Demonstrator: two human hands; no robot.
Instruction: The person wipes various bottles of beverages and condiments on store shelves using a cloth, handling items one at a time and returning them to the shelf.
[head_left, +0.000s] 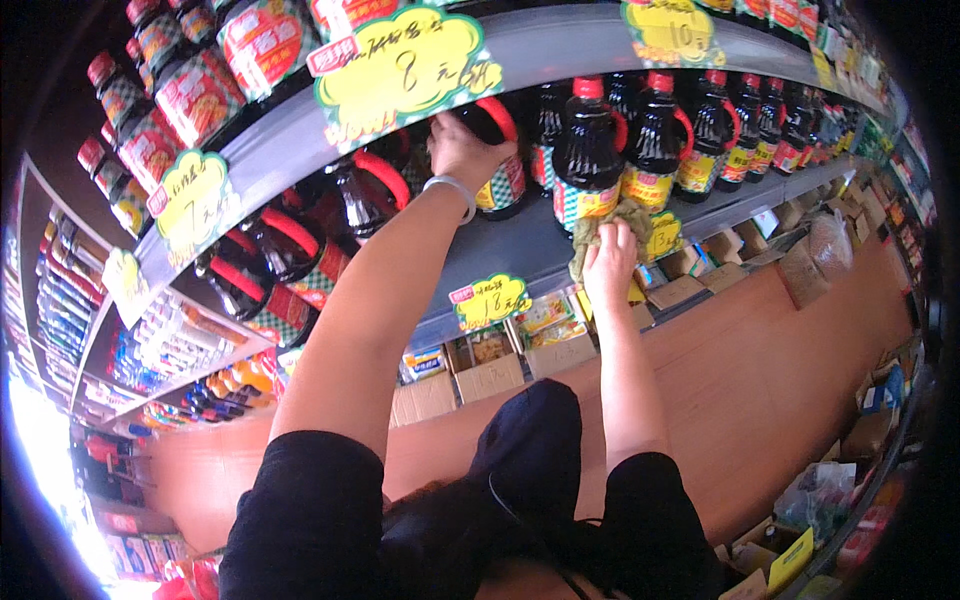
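My left hand reaches under the upper shelf and is around a dark sauce bottle with a red handle and a checked label. The shelf edge and the hand itself hide part of this grip. My right hand holds a crumpled olive-green cloth at the front edge of the lower shelf. The cloth lies just below a red-capped sauce bottle and overlaps its foot. More bottles with red handles stand to both sides, among them a yellow-labelled bottle on the right.
Above my left hand, a yellow price card hangs from the upper shelf edge. Another price card is on the lower edge. Open cardboard boxes line the bottom. Boxes and bags stand across the aisle floor.
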